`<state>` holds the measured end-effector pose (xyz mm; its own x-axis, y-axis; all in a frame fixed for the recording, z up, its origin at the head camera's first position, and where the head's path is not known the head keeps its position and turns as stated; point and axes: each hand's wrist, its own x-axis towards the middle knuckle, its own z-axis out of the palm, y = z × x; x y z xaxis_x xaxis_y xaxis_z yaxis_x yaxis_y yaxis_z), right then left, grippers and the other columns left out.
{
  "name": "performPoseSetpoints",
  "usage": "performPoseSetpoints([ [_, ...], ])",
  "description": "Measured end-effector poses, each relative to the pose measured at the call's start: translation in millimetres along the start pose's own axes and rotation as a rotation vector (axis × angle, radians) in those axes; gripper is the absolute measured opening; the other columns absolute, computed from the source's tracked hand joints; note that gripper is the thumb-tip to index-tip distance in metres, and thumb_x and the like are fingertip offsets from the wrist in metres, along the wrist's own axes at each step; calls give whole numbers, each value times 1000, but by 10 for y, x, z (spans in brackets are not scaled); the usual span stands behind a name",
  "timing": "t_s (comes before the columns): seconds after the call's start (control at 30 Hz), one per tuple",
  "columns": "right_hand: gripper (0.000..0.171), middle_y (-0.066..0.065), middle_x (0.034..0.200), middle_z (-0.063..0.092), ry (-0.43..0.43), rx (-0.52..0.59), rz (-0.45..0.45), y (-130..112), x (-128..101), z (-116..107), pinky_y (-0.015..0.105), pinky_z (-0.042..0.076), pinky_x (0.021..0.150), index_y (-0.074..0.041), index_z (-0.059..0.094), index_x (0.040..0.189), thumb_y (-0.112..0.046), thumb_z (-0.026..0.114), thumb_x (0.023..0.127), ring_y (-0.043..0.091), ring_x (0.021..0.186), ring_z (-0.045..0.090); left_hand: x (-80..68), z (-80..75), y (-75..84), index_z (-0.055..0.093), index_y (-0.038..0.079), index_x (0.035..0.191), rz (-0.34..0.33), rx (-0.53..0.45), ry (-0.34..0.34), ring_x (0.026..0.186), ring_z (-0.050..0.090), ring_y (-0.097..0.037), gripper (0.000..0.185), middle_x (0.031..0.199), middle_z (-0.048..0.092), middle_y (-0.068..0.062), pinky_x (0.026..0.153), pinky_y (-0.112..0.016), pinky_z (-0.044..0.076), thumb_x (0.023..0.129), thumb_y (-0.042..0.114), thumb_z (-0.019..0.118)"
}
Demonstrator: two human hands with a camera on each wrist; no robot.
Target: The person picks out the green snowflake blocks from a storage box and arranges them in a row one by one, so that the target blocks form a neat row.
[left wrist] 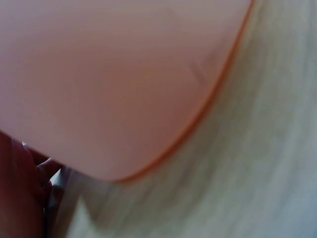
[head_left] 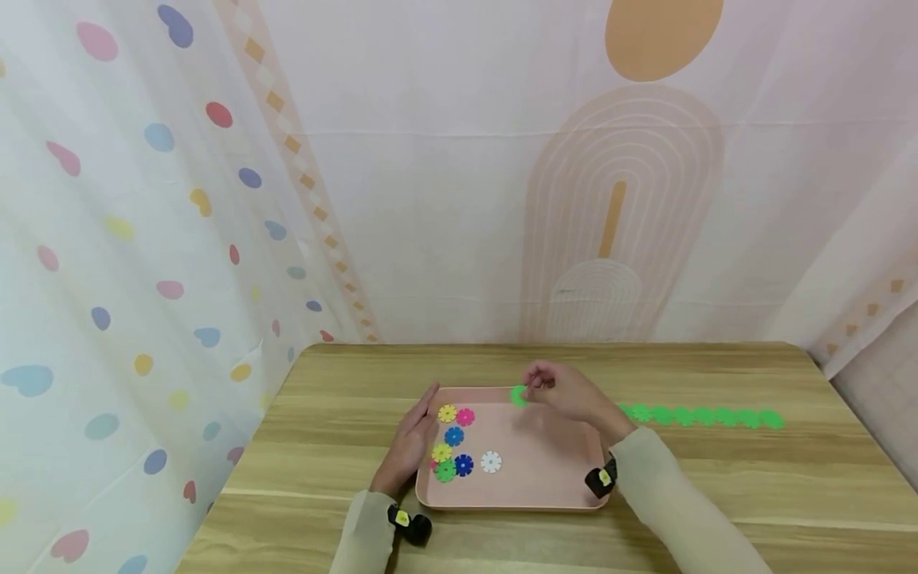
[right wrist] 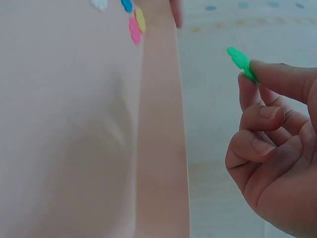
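Note:
My right hand is above the far edge of a pink tray. Thumb and forefinger pinch a thin green notched flower-shaped disc, and the other fingers are curled in the right wrist view. Along the tray's left rim, my left hand rests with its fingers stretched out against the outer side. In the tray lie a white disc, a dark blue disc, a blue disc, a pink disc, yellow discs and a green disc. The left wrist view is blurred.
A row of several green discs runs across the wooden table to the right of the tray, its left end hidden behind my right forearm. A patterned curtain hangs behind the table and on its left side.

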<state>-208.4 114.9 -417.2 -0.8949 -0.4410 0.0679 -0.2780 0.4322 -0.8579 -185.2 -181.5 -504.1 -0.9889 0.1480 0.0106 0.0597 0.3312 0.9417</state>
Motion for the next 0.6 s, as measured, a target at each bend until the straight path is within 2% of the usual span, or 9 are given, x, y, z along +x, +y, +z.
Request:
performPoseSetpoints([
  [0.2,13,8,94,65,61,44,34,125,-210,-250,41,54,78,-2,63,105,-9,65,95,24,88,62,-2,-16,7,21,22,159,3,-4,-5,153,9,-26,51,166,17,2,122,-54,6,108,20,27],
  [0.37,18,10,96,65,129,53,81,196,-407,-459,38,53,74,-2,61,109,-14,64,96,31,90,63,-6,-29,-1,23,24,159,-8,-16,-1,153,9,-26,51,165,18,3,122,-54,5,108,21,29],
  [0.6,26,17,99,65,213,75,154,440,-737,-741,32,52,65,0,58,112,-22,65,97,21,83,60,-30,-23,10,23,20,159,-18,-47,0,153,11,-26,51,164,21,-2,122,-54,6,109,17,29],
])
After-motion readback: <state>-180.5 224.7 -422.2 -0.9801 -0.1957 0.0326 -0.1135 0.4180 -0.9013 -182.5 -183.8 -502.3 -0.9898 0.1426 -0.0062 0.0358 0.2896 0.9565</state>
